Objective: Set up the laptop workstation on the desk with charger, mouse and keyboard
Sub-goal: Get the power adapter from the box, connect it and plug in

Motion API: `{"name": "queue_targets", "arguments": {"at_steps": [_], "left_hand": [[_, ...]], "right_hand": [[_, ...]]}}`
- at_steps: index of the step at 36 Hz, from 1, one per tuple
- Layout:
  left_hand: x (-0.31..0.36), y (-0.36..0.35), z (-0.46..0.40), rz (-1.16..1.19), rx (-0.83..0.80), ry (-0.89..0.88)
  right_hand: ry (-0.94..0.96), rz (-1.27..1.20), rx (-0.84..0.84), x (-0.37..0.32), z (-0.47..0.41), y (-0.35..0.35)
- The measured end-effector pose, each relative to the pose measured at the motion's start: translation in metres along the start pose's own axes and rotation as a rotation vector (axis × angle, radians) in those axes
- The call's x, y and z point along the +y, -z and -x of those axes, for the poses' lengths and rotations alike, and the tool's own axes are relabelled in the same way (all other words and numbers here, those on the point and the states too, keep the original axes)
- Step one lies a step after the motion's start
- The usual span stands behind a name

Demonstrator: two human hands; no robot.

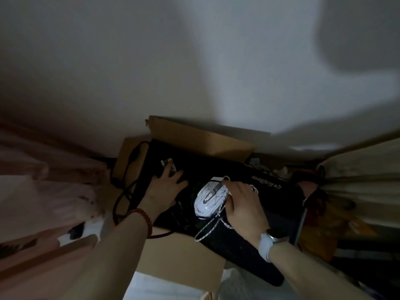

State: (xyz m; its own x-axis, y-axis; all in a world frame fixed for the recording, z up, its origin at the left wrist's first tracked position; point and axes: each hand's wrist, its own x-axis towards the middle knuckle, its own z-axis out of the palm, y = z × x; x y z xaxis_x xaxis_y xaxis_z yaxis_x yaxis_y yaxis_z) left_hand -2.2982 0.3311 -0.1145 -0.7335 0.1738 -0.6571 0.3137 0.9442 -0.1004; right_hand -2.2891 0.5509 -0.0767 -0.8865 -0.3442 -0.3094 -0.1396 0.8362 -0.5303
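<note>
A white mouse [210, 199] with a black crack pattern lies on top of black gear in an open cardboard box [194, 258]. My right hand [243, 204] wraps around its right side, fingers curled over it. Its braided white cable [207, 230] loops down below the mouse. My left hand [166, 187] rests flat on a black flat item [190, 161], fingers spread, near a small silver piece [167, 163]. A long black keyboard [266, 185] with a printed logo lies across the box under my right hand. A black power cable [127, 185] curls at the box's left.
A white wall fills the upper view. Pink fabric [43, 191] lies at the left and pale cloth [363, 169] at the right. Dark clutter and an orange item [324, 234] sit right of the box. The light is dim.
</note>
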Motion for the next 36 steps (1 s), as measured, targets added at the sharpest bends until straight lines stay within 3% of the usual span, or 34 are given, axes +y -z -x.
{"name": "queue_targets", "arguments": {"at_steps": [6, 11, 14, 17, 21, 30, 36], "left_hand": [[0.005, 0.010, 0.027, -0.119, 0.317, -0.162], [0.001, 0.029, 0.049, 0.053, 0.592, -0.238], [-0.005, 0.050, 0.071, 0.265, 0.679, -0.233], [-0.009, 0.070, 0.099, 0.388, 0.721, -0.194], [-0.014, 0.085, 0.136, 0.425, 0.742, -0.143], [-0.002, 0.111, 0.189, 0.538, 0.808, -0.012], [0.023, 0.118, 0.209, 1.015, 0.857, 0.228]], "right_hand": [[-0.014, -0.002, 0.019, -0.009, 0.012, 0.006], [0.096, -0.024, 0.163, -0.031, 0.023, 0.014], [0.093, -0.261, -0.044, -0.051, 0.029, 0.021], [-0.100, -0.615, -0.301, -0.078, 0.036, 0.029], [-0.356, -1.173, -0.386, -0.112, 0.043, 0.053], [-0.365, -1.057, -0.403, -0.174, 0.058, 0.109], [-0.354, -1.080, -0.371, -0.185, 0.068, 0.146]]}}
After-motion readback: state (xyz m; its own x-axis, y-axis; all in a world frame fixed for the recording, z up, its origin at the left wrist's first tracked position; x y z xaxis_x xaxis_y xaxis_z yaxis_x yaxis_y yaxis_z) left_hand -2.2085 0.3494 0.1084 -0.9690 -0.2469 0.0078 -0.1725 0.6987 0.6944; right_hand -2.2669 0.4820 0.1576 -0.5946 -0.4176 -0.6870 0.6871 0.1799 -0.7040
